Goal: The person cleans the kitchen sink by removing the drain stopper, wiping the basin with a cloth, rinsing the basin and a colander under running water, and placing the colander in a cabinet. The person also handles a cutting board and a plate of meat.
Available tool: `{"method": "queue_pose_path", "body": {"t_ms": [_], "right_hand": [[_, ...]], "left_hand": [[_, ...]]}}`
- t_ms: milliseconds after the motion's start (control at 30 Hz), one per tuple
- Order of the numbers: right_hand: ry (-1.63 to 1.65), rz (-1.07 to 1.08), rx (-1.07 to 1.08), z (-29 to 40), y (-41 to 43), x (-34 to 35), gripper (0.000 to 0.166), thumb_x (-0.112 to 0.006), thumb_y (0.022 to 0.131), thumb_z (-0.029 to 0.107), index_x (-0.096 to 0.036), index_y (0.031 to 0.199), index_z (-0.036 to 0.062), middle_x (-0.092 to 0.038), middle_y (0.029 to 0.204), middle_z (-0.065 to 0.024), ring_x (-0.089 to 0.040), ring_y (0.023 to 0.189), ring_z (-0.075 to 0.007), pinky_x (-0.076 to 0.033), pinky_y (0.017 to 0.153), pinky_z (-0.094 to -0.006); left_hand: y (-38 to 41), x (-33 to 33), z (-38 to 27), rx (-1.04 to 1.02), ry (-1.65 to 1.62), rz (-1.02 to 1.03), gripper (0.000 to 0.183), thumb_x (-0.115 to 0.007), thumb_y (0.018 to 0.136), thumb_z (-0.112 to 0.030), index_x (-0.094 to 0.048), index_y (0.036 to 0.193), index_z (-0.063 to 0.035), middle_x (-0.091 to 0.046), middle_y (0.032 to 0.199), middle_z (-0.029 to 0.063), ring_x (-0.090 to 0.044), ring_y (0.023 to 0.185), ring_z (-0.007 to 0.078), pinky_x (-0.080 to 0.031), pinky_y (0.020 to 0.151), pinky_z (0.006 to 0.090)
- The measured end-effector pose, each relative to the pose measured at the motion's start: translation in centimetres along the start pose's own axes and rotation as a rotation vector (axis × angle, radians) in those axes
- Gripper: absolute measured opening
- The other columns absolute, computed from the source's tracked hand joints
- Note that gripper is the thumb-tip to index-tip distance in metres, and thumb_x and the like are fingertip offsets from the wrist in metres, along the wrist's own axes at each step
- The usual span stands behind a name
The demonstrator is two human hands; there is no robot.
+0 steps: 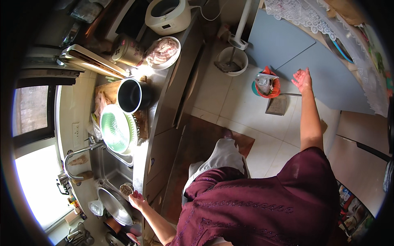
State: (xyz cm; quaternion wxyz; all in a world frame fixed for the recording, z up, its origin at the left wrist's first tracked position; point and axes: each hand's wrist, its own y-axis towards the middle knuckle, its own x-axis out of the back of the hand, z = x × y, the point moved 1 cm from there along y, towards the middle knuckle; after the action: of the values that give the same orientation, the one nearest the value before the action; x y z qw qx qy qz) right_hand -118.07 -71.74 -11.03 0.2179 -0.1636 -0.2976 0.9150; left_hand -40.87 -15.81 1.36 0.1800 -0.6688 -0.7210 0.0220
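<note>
My left hand (137, 201) holds a small round strainer (126, 188) by its rim, at the near edge of the steel sink (115, 175). Beside it, a wide steel basin (114, 205) leans at the end of the sink. My right hand (302, 80) is stretched out to the other side, palm up with fingers spread, near a small waste bin (267, 83) lined with a red bag. A tiny dark bit shows by its fingertips; whether it is held is unclear. Clear plastic and scraps fill the top of the bin.
Along the counter stand a green colander (115, 129), a dark pot (129, 95), a bowl of meat (164, 52), a tin (127, 50) and a rice cooker (167, 17). A faucet (69, 167) arches over the sink. On the floor are a dustpan (277, 105) and a mop bucket (243, 63).
</note>
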Motion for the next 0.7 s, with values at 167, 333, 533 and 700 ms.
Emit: {"method": "queue_pose_path", "body": {"t_ms": [167, 333, 533, 700], "right_hand": [[-0.364, -0.147, 0.378, -0.4, 3.2, 1.7, 0.034, -0.054, 0.084, 0.045, -0.058, 0.084, 0.0116, -0.061, 0.091, -0.0010, -0.055, 0.088, -0.0168, -0.043, 0.076, -0.0386], [-0.503, -0.152, 0.223, -0.6, 2.8, 0.0, 0.035, -0.062, 0.082, 0.036, -0.058, 0.106, 0.0104, -0.059, 0.109, -0.0022, -0.054, 0.101, -0.0179, -0.043, 0.082, -0.0382], [-0.217, -0.131, 0.185, -0.2, 3.0, 0.3, 0.032, -0.063, 0.082, 0.030, -0.058, 0.109, 0.0138, -0.059, 0.089, -0.0004, -0.057, 0.091, -0.0170, -0.046, 0.075, -0.0363], [0.038, 0.081, 0.172, 0.6, 0.5, -0.2, 0.035, -0.061, 0.081, 0.020, -0.054, 0.115, 0.0150, -0.047, 0.069, 0.0036, -0.054, 0.093, -0.0166, -0.040, 0.086, -0.0386]], "left_hand": [[-0.3, -0.4, 0.7, -0.001, 0.002, 0.028, 0.021, -0.057, 0.080, -0.025, -0.055, 0.090, -0.0068, -0.058, 0.083, 0.0020, -0.058, 0.077, 0.0161, -0.042, 0.060, 0.0263], [-1.5, -1.1, 0.5, 0.015, 0.020, 0.031, 0.021, -0.059, 0.080, -0.025, -0.055, 0.090, -0.0070, -0.058, 0.083, 0.0022, -0.059, 0.077, 0.0164, -0.042, 0.061, 0.0262], [-0.7, -0.2, 1.5, 0.018, -0.009, 0.057, 0.022, -0.059, 0.080, -0.025, -0.055, 0.091, -0.0066, -0.058, 0.080, 0.0025, -0.058, 0.075, 0.0162, -0.042, 0.060, 0.0259], [-1.2, -0.4, 2.1, 0.030, -0.041, 0.054, 0.023, -0.060, 0.080, -0.026, -0.056, 0.092, -0.0067, -0.057, 0.080, 0.0024, -0.058, 0.074, 0.0161, -0.043, 0.059, 0.0256]]}}
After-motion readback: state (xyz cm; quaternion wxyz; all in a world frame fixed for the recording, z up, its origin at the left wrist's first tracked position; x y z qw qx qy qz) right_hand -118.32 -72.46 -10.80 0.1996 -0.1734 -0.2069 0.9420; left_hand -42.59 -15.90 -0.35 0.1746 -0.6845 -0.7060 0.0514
